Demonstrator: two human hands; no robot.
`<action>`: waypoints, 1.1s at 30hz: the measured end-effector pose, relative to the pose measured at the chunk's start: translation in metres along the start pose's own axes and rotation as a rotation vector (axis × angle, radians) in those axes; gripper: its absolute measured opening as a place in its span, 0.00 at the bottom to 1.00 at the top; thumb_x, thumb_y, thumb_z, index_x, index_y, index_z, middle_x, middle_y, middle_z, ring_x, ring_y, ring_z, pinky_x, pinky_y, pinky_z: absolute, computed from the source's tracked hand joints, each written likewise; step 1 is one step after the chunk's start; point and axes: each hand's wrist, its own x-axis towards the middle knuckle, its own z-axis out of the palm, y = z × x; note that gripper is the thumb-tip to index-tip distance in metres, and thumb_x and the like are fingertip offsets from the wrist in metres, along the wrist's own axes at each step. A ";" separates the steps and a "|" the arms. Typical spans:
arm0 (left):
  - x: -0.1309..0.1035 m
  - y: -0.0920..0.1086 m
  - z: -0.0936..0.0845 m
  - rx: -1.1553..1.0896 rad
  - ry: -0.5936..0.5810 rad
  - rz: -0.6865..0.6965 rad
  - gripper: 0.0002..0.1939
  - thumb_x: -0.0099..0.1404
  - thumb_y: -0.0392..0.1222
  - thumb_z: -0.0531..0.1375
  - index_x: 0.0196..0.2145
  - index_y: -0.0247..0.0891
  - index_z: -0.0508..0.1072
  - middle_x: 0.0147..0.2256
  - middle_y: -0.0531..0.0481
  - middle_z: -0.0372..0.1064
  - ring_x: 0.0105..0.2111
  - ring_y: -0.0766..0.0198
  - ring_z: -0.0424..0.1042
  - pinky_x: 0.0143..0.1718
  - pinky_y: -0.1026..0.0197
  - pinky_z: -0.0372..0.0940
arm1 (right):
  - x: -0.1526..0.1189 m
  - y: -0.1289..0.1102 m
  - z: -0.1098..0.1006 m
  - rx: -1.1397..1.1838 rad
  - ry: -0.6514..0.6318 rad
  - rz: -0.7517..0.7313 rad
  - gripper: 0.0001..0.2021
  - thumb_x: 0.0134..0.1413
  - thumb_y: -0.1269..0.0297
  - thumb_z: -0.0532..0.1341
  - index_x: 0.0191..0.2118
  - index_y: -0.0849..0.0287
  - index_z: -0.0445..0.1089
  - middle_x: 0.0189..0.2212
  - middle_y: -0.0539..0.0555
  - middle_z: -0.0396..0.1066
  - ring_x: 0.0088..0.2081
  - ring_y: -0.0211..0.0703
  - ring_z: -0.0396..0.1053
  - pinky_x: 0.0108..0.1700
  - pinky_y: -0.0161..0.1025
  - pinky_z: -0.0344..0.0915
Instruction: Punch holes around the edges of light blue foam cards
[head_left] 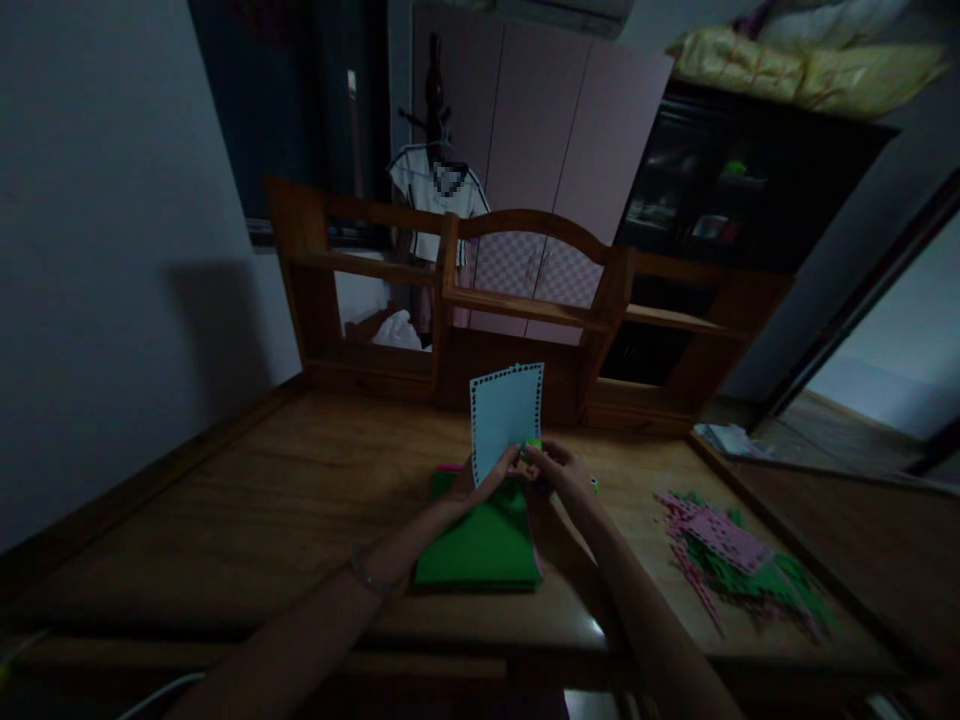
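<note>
The blue card (504,415) is held up, pinched in the left hand (489,482). At its four o'clock corner, a green thing (533,443) is gripped by the curled right hand (564,472). Green paper (480,550) is seen at six, scraps (724,538) at four.

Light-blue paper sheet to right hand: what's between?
Head view: a small bright-green object, beside the lower right of the sheet; left hand close by.

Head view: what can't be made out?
All in the head view:
Small green item: mostly covered by the right hand; type unclear.
Left hand: some fingers hidden by the pale blue sheet.
Pink layer: mostly hidden under the green sheets.
Scraps: blurred, uncountable.
Forearms: cut off by bottom edge.
</note>
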 end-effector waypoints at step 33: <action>0.002 -0.007 -0.003 0.133 -0.001 0.114 0.17 0.61 0.52 0.53 0.33 0.34 0.72 0.32 0.47 0.72 0.36 0.61 0.70 0.43 0.58 0.66 | -0.001 -0.004 0.001 -0.023 0.023 0.018 0.18 0.42 0.49 0.65 0.32 0.59 0.71 0.22 0.49 0.69 0.22 0.38 0.63 0.26 0.35 0.59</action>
